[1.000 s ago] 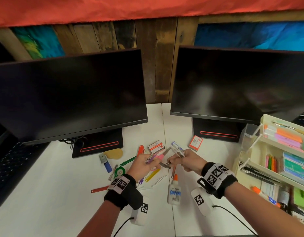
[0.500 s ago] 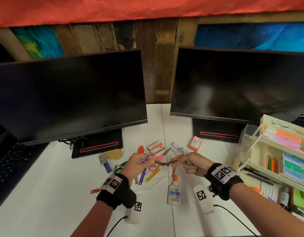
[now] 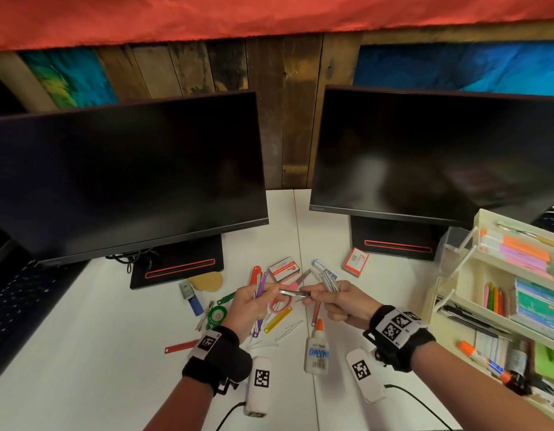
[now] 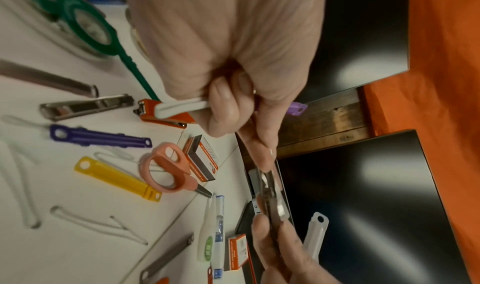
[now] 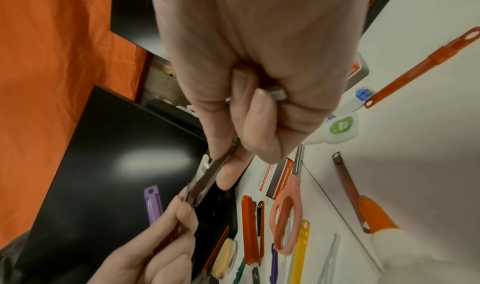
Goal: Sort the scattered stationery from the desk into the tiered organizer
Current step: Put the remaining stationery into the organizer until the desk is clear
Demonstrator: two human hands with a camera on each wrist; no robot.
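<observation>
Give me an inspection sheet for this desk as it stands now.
Surface: white desk, two slabs meeting at a seam.
Job's things: metal strip held at both ends between the hands; pink scissors, yellow clip, glue bottle loose; tiered organizer part filled.
Clutter: staple boxes by the monitors.
Grips: left hand also holds a purple clip; right hand holds more strips.
Cables: wrist-camera leads; monitor cable.
Surroundings: two dark monitors, wood wall.
</observation>
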